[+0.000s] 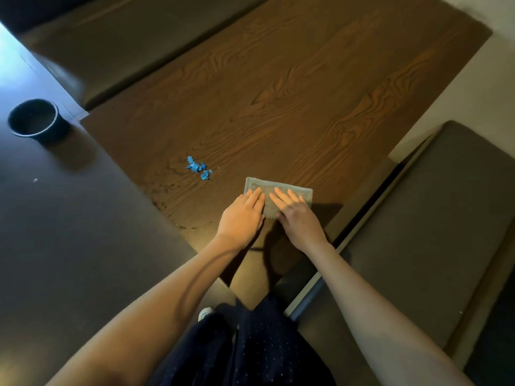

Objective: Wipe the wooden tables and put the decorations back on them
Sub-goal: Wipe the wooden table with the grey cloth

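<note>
A folded grey cloth (281, 196) lies flat on the brown wooden worktop (292, 87), near the edge closest to the person. Both hands are on the cloth, side by side. The left hand (242, 217) lies flat on the cloth's left end. Its fingers (255, 197) are straight and close together, and they hold nothing. The right hand (299, 217) presses on the cloth's right part. Its fingers (281, 199) are straight too and spread a little, and they only press down.

A small pile of blue scraps (198, 167) lies on the worktop, to the left of the cloth and not touching it. A dark round pot (36, 119) stands on another dark surface (69, 218) far off to the left. Dark seat cushions (434, 218) sit along both sides of the worktop.
</note>
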`<state>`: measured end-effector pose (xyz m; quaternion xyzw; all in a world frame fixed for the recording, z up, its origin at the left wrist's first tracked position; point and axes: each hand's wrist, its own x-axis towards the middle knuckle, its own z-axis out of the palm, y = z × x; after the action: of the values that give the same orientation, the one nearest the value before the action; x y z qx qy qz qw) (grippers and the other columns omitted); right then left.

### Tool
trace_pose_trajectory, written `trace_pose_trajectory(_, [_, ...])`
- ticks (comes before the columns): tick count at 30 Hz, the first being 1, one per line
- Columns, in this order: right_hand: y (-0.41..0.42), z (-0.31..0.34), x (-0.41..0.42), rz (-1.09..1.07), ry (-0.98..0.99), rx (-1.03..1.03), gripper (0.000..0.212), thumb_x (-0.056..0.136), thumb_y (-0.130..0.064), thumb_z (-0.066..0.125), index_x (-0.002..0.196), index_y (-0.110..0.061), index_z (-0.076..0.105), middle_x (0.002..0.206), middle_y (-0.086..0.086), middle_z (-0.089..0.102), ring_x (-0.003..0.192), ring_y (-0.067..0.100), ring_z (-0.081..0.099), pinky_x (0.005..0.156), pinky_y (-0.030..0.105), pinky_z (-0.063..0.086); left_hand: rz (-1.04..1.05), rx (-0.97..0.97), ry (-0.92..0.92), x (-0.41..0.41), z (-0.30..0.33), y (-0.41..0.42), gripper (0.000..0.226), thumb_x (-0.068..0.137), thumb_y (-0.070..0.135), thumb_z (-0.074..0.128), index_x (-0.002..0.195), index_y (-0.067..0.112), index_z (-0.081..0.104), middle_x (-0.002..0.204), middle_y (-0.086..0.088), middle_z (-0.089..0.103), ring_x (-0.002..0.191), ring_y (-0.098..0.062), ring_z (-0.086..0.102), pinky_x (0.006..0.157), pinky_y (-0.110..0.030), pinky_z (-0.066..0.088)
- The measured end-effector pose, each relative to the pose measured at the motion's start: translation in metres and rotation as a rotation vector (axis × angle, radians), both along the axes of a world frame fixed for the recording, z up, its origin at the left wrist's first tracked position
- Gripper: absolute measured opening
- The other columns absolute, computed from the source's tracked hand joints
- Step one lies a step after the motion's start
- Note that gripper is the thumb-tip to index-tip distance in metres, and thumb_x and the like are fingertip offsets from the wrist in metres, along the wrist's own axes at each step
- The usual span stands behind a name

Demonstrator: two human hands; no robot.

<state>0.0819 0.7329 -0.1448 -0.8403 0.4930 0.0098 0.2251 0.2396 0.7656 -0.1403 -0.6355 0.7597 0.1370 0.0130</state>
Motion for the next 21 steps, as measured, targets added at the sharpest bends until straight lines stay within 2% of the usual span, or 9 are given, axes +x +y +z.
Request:
trace_pose_trajectory(4, [0.047, -0.003, 0.02, 0.024, -0.015, 0.0, 0.052, 0.097, -0.014, 0.046, 0.147, -0.02, 0.03, 0.155, -0.001, 0.028, 0.144, 0.022, 0.021, 0.118, 0.038, 0.015, -0.018, -0.034, 0.035, 0.025, 0.007, 0.052, 0.048, 0.1, 0.03, 0.037, 0.144, 0.011, 0.034, 0.15, -0.007, 0.033, 0.134, -0.021, 0.037, 0.111, -0.03, 0.029])
trace_pose_trajectory(7, [0.091, -0.009, 0.024, 0.003, -0.048, -0.052, 0.05, 0.095, -0.016, 0.051, 0.143, -0.019, 0.039, 0.151, 0.0, 0.037, 0.14, 0.025, 0.031, 0.116, 0.041, 0.022, -0.061, -0.072, 0.082, 0.031, 0.013, 0.092, 0.044, 0.098, 0.027, 0.043, 0.137, 0.006, 0.044, 0.142, -0.009, 0.043, 0.128, -0.022, 0.045, 0.106, -0.029, 0.036])
trace_pose_trajectory(10, [0.138, -0.015, 0.029, -0.05, -0.113, -0.139, 0.045, 0.092, -0.013, 0.056, 0.136, -0.015, 0.049, 0.142, 0.002, 0.049, 0.133, 0.026, 0.043, 0.111, 0.041, 0.031, -0.041, -0.091, 0.112, 0.031, 0.011, 0.129, 0.029, 0.091, 0.023, 0.057, 0.112, 0.003, 0.062, 0.112, -0.012, 0.06, 0.099, -0.025, 0.061, 0.078, -0.031, 0.051])
trace_pose_trajectory(13, [0.176, -0.019, 0.036, -0.104, -0.138, -0.186, 0.044, 0.088, -0.012, 0.061, 0.132, -0.014, 0.055, 0.136, 0.002, 0.055, 0.127, 0.027, 0.05, 0.106, 0.042, 0.039, 0.003, -0.042, 0.101, 0.029, 0.006, 0.157, 0.018, 0.081, 0.023, 0.071, 0.09, 0.008, 0.067, 0.089, -0.007, 0.062, 0.076, -0.02, 0.064, 0.055, -0.026, 0.05])
trace_pose_trajectory(16, [0.202, -0.022, 0.043, -0.184, -0.14, -0.205, 0.042, 0.085, -0.014, 0.067, 0.126, -0.015, 0.06, 0.131, 0.0, 0.06, 0.122, 0.026, 0.056, 0.101, 0.041, 0.043, -0.002, -0.044, 0.109, 0.029, 0.002, 0.172, 0.026, 0.056, 0.019, 0.088, 0.066, 0.012, 0.065, 0.066, -0.002, 0.057, 0.049, -0.014, 0.059, 0.036, -0.02, 0.043])
trace_pose_trajectory(18, [0.211, -0.023, 0.045, -0.201, -0.127, -0.204, 0.043, 0.082, -0.016, 0.07, 0.124, -0.017, 0.062, 0.129, -0.001, 0.061, 0.119, 0.024, 0.058, 0.097, 0.04, 0.047, 0.001, -0.059, 0.123, 0.029, -0.001, 0.179, 0.029, 0.053, 0.016, 0.09, 0.067, 0.011, 0.065, 0.067, -0.003, 0.058, 0.049, -0.015, 0.06, 0.038, -0.021, 0.045])
trace_pose_trajectory(19, [0.213, -0.023, 0.045, -0.199, -0.121, -0.203, 0.045, 0.08, -0.015, 0.073, 0.124, -0.017, 0.062, 0.128, -0.002, 0.061, 0.117, 0.023, 0.059, 0.096, 0.039, 0.048, -0.003, -0.063, 0.118, 0.029, -0.002, 0.181, 0.031, 0.052, 0.016, 0.09, 0.071, 0.009, 0.067, 0.071, -0.004, 0.06, 0.056, -0.016, 0.063, 0.045, -0.023, 0.05])
trace_pose_trajectory(21, [0.21, -0.023, 0.045, -0.193, -0.122, -0.191, 0.05, 0.075, -0.011, 0.076, 0.123, -0.017, 0.063, 0.128, -0.002, 0.062, 0.116, 0.024, 0.06, 0.094, 0.037, 0.049, -0.034, -0.086, 0.057, 0.027, -0.006, 0.186, 0.042, 0.051, 0.015, 0.09, 0.085, 0.002, 0.07, 0.085, -0.01, 0.066, 0.078, -0.023, 0.07, 0.068, -0.03, 0.058])
